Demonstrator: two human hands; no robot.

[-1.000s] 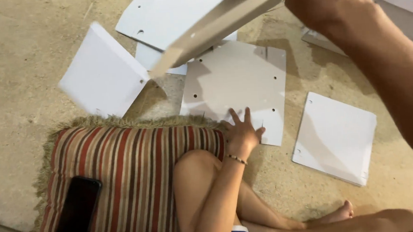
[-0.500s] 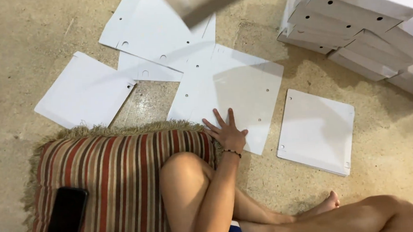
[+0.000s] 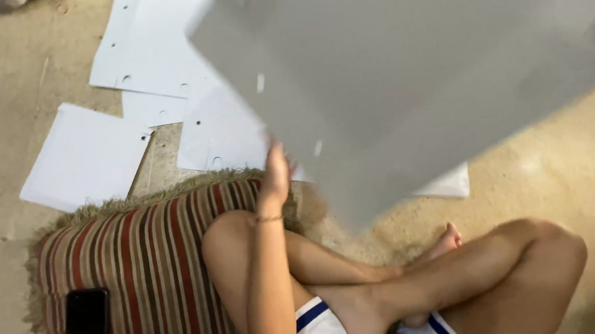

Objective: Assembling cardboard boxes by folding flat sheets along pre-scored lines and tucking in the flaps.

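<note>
One grey panel raised; left hand touching its lower edge.

Soft, even indoor light; the large grey panel close to the camera is blurred and shaded.

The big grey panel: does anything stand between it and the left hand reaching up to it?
Nothing visible. The left hand is raised at the lower edge of the grey panel, above the striped cushion; whether they touch cannot be told.

Left hand at large grey panel's lower edge.
</note>
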